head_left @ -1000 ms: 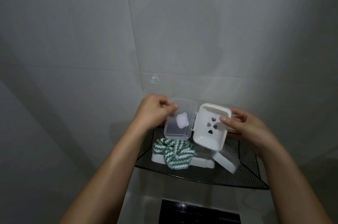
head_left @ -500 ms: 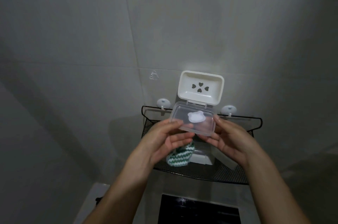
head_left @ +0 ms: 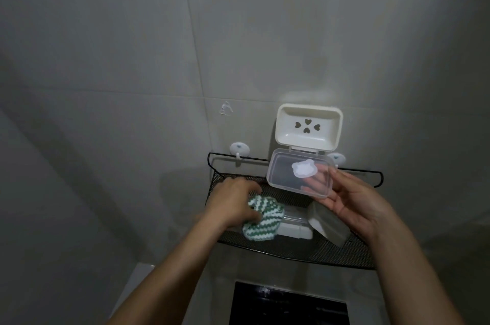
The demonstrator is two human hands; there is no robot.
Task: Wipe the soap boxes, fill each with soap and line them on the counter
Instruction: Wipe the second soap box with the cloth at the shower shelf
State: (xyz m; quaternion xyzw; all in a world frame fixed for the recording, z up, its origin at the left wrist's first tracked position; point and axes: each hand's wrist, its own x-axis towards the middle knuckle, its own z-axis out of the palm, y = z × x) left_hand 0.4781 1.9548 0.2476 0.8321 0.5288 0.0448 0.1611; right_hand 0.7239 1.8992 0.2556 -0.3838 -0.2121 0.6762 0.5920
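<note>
— Where do we have the soap box (head_left: 309,128) at this moment?

— We hold it up in front of the tiled wall (head_left: 106,59), above the black mesh shelf (head_left: 344,253). It is hinged open: the white tray with its heart-shaped holes stands upright on top, and the clear lid (head_left: 299,176) with the small bear-shaped patch hangs below it, facing us.

— And which grip carries it?

— Our right hand (head_left: 355,200). Its fingers lie behind the clear lid, where we see them through the plastic, and the thumb presses on the lid's right edge, so the grip is grasping the box by the lid.

— What about the left hand (head_left: 233,202)?

— It is down on the shelf, fingers curled onto the green-and-white striped cloth (head_left: 79,221), grasping it.

— What else lies on the shelf?

— Under the cloth we see a second box (head_left: 291,229), white with a clear top, lying flat. Just to its right a third white box (head_left: 328,226) sits tilted, below our right hand.
</note>
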